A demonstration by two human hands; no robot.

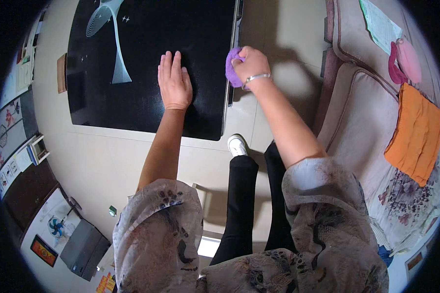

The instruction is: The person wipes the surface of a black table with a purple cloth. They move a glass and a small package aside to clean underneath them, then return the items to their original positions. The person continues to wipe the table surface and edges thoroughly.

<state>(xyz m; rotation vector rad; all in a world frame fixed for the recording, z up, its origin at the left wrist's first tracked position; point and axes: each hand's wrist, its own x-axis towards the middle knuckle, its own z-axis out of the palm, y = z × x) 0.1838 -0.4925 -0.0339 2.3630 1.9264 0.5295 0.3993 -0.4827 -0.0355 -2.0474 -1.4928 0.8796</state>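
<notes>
My left hand (174, 84) lies flat on the glossy black tabletop (137, 105), its fingers stretched out and pointing to the far side. At the table's right edge my right hand (253, 64) is closed round a crumpled purple cloth (233, 68). The cloth sits against that edge, and part of it is hidden under my fingers. Pale line patterns (116, 53) decorate the far left of the tabletop.
On the right stands a beige sofa (359, 115) with an orange cloth (415, 134), a pink item (408, 61) and a printed sheet (381, 24) on it. Tiled floor (181, 151) runs round the table. A dark grey box-shaped thing (84, 249) is at the lower left.
</notes>
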